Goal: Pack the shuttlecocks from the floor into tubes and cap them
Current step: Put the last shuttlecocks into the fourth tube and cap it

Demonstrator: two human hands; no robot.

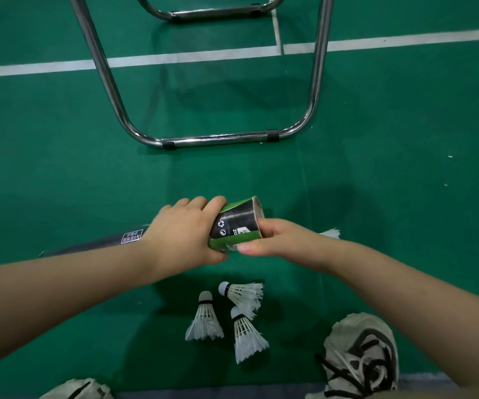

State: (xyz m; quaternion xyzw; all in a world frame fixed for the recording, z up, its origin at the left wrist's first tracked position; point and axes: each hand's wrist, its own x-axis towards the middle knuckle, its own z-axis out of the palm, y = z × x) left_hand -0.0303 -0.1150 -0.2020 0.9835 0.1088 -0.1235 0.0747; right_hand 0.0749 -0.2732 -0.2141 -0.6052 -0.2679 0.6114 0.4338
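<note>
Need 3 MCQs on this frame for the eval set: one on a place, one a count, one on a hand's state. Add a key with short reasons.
1. Where do the loose shuttlecocks lie?
A) under the metal frame
B) on the green floor, nearer the person than the black-and-green tube
C) on the white line

2. How many shuttlecocks are in that cluster?
A) one
B) three
C) five

3. What is the left hand doing?
A) resting flat on the floor
B) holding a shuttlecock
C) gripping the black-and-green tube

Key:
1 B: they lie on bare green floor below the tube.
2 B: three separate cork heads show.
3 C: its fingers curl round the tube's body.
</note>
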